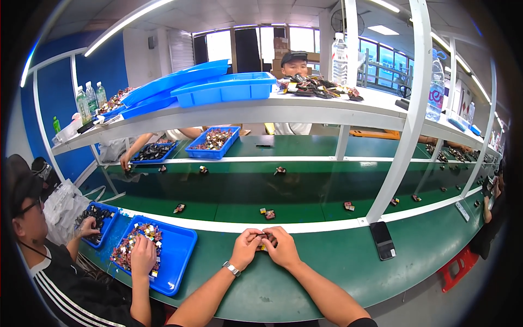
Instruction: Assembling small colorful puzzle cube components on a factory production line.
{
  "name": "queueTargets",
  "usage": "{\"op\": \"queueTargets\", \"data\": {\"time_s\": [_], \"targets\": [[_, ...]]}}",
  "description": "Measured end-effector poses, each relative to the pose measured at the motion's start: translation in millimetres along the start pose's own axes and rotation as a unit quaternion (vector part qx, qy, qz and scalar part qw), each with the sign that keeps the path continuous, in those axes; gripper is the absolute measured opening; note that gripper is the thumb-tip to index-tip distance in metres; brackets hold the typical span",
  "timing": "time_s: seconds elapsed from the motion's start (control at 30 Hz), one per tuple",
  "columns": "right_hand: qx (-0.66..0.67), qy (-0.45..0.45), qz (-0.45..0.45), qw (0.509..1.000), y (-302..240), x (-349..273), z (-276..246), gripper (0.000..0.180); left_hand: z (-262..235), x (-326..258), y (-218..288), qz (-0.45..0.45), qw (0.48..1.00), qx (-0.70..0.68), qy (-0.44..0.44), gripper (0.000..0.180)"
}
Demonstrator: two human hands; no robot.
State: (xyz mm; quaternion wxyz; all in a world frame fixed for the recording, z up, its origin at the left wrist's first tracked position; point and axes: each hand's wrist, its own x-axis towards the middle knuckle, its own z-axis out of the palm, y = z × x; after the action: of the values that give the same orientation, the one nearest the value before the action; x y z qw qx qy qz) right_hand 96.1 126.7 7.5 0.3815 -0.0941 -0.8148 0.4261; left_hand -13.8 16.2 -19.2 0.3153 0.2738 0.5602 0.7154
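Note:
Just above the green worktop [305,272], my left hand [245,249] and my right hand [282,249] meet at the front of the belt. Between their fingertips they pinch a small dark part with a yellow patch [262,246]. My fingers cover most of it, so its exact kind is hidden. On my left wrist is a metal-band watch [231,268]. Beyond my hands, similar small dark parts with reddish wires [268,214] lie on the green conveyor belt [305,199].
At my left, a co-worker's hands reach into a blue tray [182,245] of wired pieces and another blue tray [115,218] of black parts. A black phone [383,241] lies right. White posts [400,125] carry a shelf [305,109] with blue trays and bottles. Others work across the belt.

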Motion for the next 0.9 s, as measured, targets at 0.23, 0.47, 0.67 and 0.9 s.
{"op": "queueTargets", "data": {"time_s": [0.23, 0.47, 0.67, 0.9], "targets": [[0.035, 0.074, 0.093, 0.992, 46, 31, -2, 0.02, -1, 1, -4, 0.068, 0.997, 0.027, 0.024, 0.026], [-0.204, 0.187, 0.106, 0.955, 130, 84, -41, 0.024, 4, 5, -1, 0.069, 0.996, 0.058, -0.001, 0.024], [-0.321, 0.093, 0.015, 0.942, 66, 72, 2, 0.046, -4, -1, 1, 0.058, 0.996, 0.063, 0.013, 0.019], [-0.263, 0.052, 0.044, 0.962, 86, 66, 5, 0.051, -2, 5, 7, 0.059, 0.993, 0.09, 0.054, 0.019]]}}
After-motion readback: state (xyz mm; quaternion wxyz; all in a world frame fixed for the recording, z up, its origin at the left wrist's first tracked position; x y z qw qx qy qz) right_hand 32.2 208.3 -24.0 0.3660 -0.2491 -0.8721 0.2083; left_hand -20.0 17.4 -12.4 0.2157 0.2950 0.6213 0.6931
